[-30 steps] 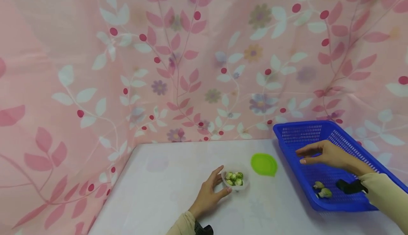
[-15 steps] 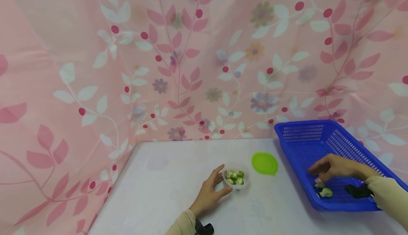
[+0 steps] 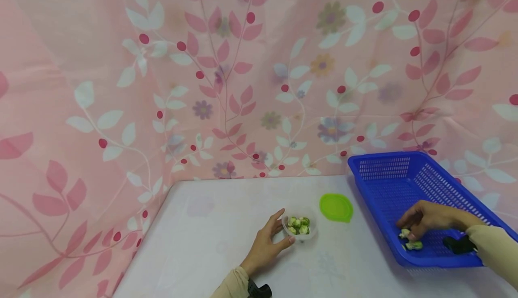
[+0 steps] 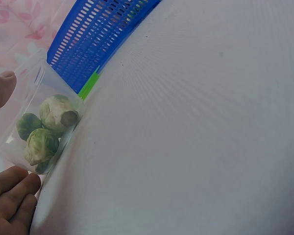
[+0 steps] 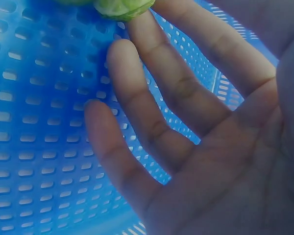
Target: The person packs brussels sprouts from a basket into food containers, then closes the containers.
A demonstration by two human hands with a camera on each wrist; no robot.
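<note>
In the head view, my left hand [image 3: 265,246] curves round a small clear plastic container [image 3: 313,230], thumb on one side and fingers on the other. Several Brussels sprouts [image 3: 298,225] lie inside it; the left wrist view shows these sprouts [image 4: 41,144] through the container's wall. My right hand [image 3: 439,217] reaches down into the blue basket [image 3: 380,185]. Its thumb and forefinger pinch a Brussels sprout [image 3: 404,233], and another sprout [image 3: 414,245] lies just below. The right wrist view shows a sprout [image 5: 122,7] against the fingertips, with the other fingers loosely spread.
A bright green lid [image 3: 336,207] lies flat on the white table [image 3: 210,239], between container and basket. The basket stands at the table's right side. Pink floral cloth [image 3: 259,86] hangs behind the table.
My right hand has come down from above the basket to the sprouts and closed thumb and forefinger on one. My left hand and the container have stayed in place.
</note>
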